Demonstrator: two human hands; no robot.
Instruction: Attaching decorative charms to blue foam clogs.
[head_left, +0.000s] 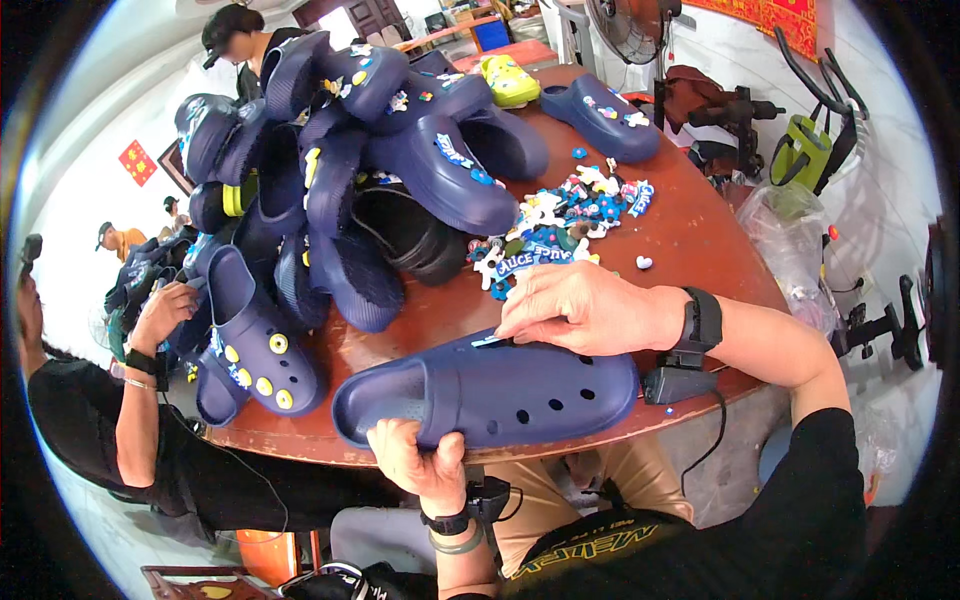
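Note:
A navy clog lies on its side at the near edge of the brown round table. My left hand grips its lower edge from beneath. My right hand rests on the clog's top and pinches a small flat charm against it. Just beyond my right hand lies a heap of small blue and white shoe charms.
A tall pile of navy clogs fills the table's left half. One yellow-green clog and one more navy clog lie at the far side. A person on the left holds a clog. A small black device sits by my right wrist.

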